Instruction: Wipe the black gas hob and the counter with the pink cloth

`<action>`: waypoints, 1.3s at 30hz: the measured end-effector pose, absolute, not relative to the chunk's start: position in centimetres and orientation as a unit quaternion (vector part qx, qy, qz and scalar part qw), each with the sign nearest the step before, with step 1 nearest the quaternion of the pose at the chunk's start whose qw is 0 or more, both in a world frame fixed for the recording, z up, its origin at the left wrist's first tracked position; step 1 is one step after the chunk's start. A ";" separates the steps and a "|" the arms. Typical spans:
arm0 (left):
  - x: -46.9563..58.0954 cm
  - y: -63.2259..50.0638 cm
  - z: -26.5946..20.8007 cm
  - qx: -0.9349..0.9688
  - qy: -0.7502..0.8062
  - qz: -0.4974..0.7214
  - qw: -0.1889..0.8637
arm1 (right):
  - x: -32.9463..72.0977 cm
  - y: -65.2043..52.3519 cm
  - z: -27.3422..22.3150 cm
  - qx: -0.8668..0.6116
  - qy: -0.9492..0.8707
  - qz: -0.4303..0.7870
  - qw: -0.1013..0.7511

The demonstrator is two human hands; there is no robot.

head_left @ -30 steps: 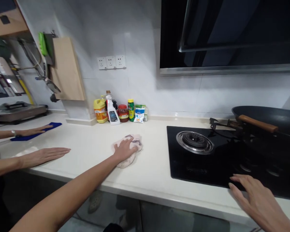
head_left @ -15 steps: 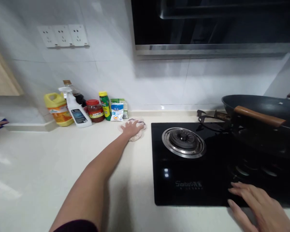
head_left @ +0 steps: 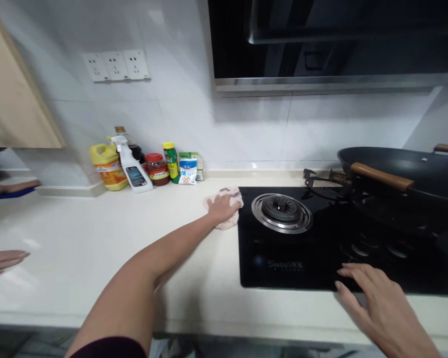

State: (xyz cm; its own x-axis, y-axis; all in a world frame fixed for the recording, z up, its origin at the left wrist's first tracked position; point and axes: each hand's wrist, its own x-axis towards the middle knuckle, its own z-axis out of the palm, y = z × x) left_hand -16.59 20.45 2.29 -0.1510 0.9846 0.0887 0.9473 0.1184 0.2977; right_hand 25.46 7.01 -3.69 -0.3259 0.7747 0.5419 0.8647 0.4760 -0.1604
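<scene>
Wiping looks unfinished: the left hand (head_left: 222,208), fingers splayed, presses a pale cleaning cloth (head_left: 228,222) on the white countertop (head_left: 194,268) against the gas cooktop (head_left: 254,238)'s left edge. How much remains cannot be told. The right hand (head_left: 377,298), fingers loosely parted, holds nothing at the cooktop's front edge.
</scene>
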 end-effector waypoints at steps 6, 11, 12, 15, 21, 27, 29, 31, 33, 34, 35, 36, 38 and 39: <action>-14.8 11.1 2.6 0.680 0.716 0.130 0.087 | 24.8 6.3 -3.0 -0.511 -0.810 -0.079 0.276; -14.7 2.7 2.9 0.711 0.683 0.118 0.117 | 25.0 6.2 -3.2 -0.512 -0.813 -0.081 0.266; -14.8 0.9 2.9 0.722 0.670 0.116 0.128 | 25.1 6.3 -3.3 -0.511 -0.814 -0.082 0.266; -15.5 -4.4 2.9 0.755 0.627 0.117 0.150 | 25.3 6.6 -3.8 -0.508 -0.814 -0.086 0.268; -19.3 -10.9 3.3 0.740 0.651 0.105 0.132 | 25.6 7.0 -4.1 -0.506 -0.816 -0.084 0.265; -26.7 -12.3 2.9 0.625 0.770 0.107 0.075 | 25.6 7.0 -4.2 -0.500 -0.820 -0.080 0.267; -29.1 -11.9 2.9 0.572 0.813 0.086 0.062 | 25.6 7.0 -4.2 -0.499 -0.819 -0.080 0.273; -30.8 -11.0 3.1 0.534 0.841 0.057 0.059 | 25.6 7.0 -4.3 -0.500 -0.817 -0.079 0.276; -31.5 -9.6 3.3 0.518 0.852 0.044 0.056 | 25.6 7.0 -4.3 -0.501 -0.817 -0.079 0.276; -31.6 -8.7 3.3 0.517 0.853 0.045 0.052 | 25.6 7.0 -4.3 -0.501 -0.816 -0.079 0.276; -31.4 -7.6 3.3 0.516 0.854 0.049 0.048 | 25.6 7.0 -4.3 -0.503 -0.815 -0.080 0.276; -31.0 -6.5 3.3 0.517 0.853 0.053 0.042 | 25.6 7.0 -4.4 -0.504 -0.814 -0.081 0.277; -29.9 -3.9 3.3 0.527 0.846 0.067 0.034 | 25.5 7.0 -4.4 -0.505 -0.813 -0.084 0.279; -29.1 -2.5 3.2 0.535 0.841 0.075 0.034 | 25.5 7.0 -4.4 -0.504 -0.813 -0.085 0.280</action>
State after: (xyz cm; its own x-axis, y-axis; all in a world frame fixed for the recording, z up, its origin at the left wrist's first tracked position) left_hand -29.11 -2.54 3.20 -0.4262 0.9044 0.0230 0.8943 0.4173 0.1613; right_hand 25.50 6.98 -4.38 -0.3353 0.7714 0.5409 0.8670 0.4773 -0.1433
